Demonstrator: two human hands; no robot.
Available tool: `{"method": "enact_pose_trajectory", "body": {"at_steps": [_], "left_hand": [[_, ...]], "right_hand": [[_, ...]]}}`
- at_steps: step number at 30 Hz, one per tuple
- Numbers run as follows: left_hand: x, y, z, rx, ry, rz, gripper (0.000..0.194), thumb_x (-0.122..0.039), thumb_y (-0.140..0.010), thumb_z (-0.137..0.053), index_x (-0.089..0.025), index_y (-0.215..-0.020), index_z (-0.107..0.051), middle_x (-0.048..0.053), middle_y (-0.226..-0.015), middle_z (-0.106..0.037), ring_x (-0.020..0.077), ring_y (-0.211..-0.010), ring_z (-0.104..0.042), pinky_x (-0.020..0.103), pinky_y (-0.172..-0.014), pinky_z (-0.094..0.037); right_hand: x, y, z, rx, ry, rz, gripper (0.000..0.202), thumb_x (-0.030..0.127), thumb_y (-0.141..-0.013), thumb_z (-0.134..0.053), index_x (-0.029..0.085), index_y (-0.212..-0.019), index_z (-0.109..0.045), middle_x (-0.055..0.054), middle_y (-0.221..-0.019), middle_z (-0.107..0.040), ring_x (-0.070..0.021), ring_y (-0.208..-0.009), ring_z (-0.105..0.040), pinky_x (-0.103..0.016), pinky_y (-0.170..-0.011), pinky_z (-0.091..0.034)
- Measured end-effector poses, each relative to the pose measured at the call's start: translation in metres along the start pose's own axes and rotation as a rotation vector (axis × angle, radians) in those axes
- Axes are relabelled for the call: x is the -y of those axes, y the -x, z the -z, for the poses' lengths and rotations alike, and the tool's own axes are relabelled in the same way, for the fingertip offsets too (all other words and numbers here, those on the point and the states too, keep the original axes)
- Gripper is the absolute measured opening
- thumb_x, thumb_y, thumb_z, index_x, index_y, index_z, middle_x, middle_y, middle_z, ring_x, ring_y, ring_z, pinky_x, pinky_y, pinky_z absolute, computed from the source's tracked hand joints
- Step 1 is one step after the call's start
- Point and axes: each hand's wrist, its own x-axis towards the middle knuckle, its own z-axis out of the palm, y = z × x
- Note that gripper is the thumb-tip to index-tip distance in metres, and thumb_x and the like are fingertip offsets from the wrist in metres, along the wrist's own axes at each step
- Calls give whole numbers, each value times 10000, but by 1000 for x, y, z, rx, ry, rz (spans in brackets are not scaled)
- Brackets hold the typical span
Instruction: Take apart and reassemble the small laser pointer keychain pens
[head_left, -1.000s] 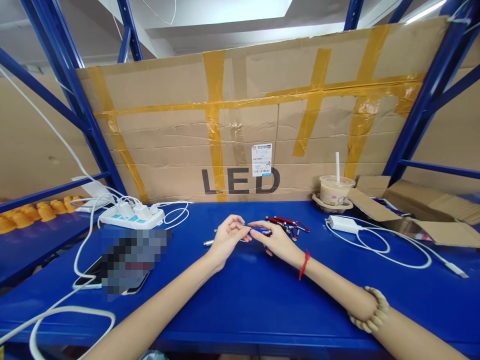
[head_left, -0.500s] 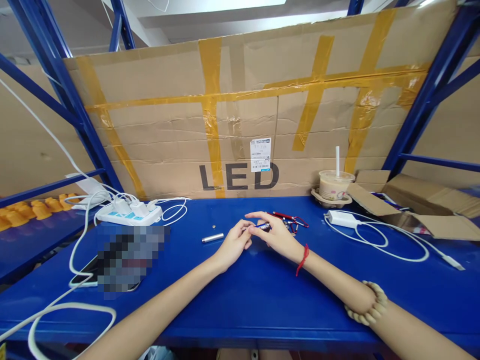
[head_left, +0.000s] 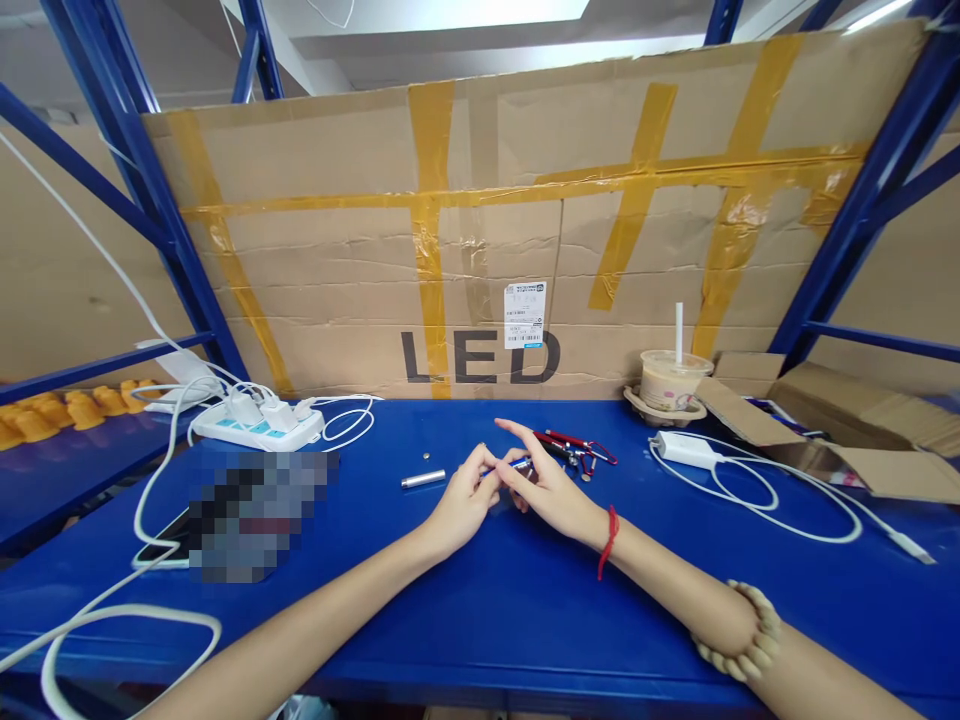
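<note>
My right hand (head_left: 553, 492) is closed around a slim blue metal tube (head_left: 519, 465), like a small keychain flashlight, with the index finger stretched out above it. The fingertips of my left hand (head_left: 469, 498) are pinched together at the tube's left end, touching my right fingers. Most of the tube is hidden by the hands. To the left of them lies a silver metal tube (head_left: 423, 480), and a tiny round button-like piece (head_left: 427, 456) is just behind it. Beyond my right hand are several slim red and black keychain tubes with red carabiner clips (head_left: 602, 452).
A white power strip (head_left: 259, 430) with plugs and cables sits at the left, behind a blurred-out flat object (head_left: 255, 520). On the right are a drink cup (head_left: 675, 380) in a carton holder, a white adapter (head_left: 684, 450) with its cable, and an open cardboard box (head_left: 847, 420).
Both hands stay together at the blue tube, with a slight shift of the fingers. My right index finger points up a little more. The whole view has tilted slightly.
</note>
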Motion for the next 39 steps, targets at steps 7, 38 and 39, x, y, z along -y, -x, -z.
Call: {"method": "enact_pose_trajectory", "body": {"at_steps": [7, 38, 39], "left_hand": [[-2, -2, -2, -28, -77, -103, 226, -363, -782, -534, -189, -925, -522, 16, -835, -586, 131, -762, -558, 241, -693, -439], [-2, 3, -4, 41, -166, -121, 259, -294, -771, -544, -163, -966, -437, 38, -800, -612, 153, -702, -591, 278, -654, -458], [-2, 5, -4, 61, -119, -96, 283, -304, -780, -532, -177, -987, -388, 20, -773, -593, 132, -648, -574, 267, -626, -446]], "right_hand": [[1, -2, 1, -45, 84, 25, 527, 423, -844, -429, 260, -1302, -226, 0, -844, -478, -62, -533, -471, -211, -512, -437], [4, -2, -9, -101, 114, -47, 482, 521, -861, -282, 203, -1175, -463, -54, -875, -618, -136, -607, -594, -265, -544, -490], [2, -2, -8, -79, 120, -94, 521, 550, -853, -263, 186, -1152, -485, -39, -762, -620, -120, -481, -556, -236, -427, -446]]}}
